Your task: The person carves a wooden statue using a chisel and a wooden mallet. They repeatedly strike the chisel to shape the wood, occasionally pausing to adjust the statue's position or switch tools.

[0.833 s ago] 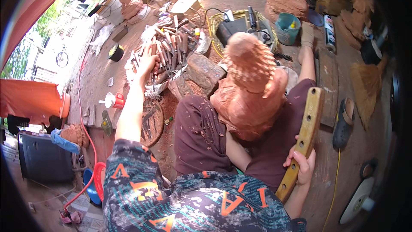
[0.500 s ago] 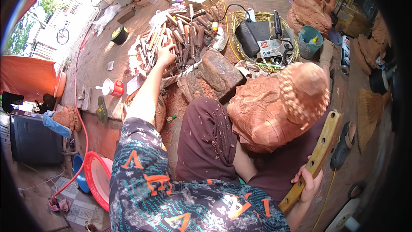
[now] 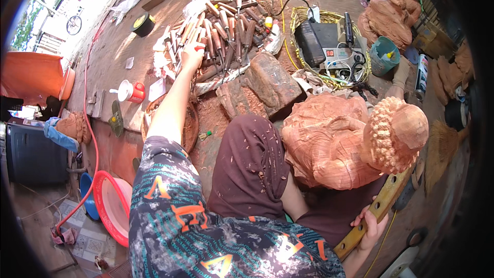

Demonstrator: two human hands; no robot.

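Observation:
A large heap of wood-carving chisels [image 3: 222, 36] with wooden handles lies on the floor ahead. My left hand [image 3: 192, 55] is at its near left side, over the handles; its fingers are too small and partly hidden to tell their grip. Around a long yellowish wooden bar [image 3: 378, 206] with round holes, my right hand [image 3: 371, 229] is wrapped. The bar slants up toward the head of a carved wooden figure [image 3: 329, 144], which hides its upper end. This reddish figure, with knobbly curled hair, leans beside my bent knee [image 3: 247, 170].
Beyond the figure are a wood block [image 3: 272, 83], a grey control box [image 3: 329, 46] ringed by yellow cable, and a teal bucket [image 3: 385, 55]. A red mug [image 3: 135, 92] and red-rimmed basin [image 3: 110, 208] stand left, near a pink hose [image 3: 88, 118]. Another carved figure [image 3: 391, 13] sits far right.
My left hand has shifted slightly left and farther over the chisel handles. The figure's head appears farther right and lower, covering the bar's upper end. My right hand keeps its hold; the view has shifted slightly.

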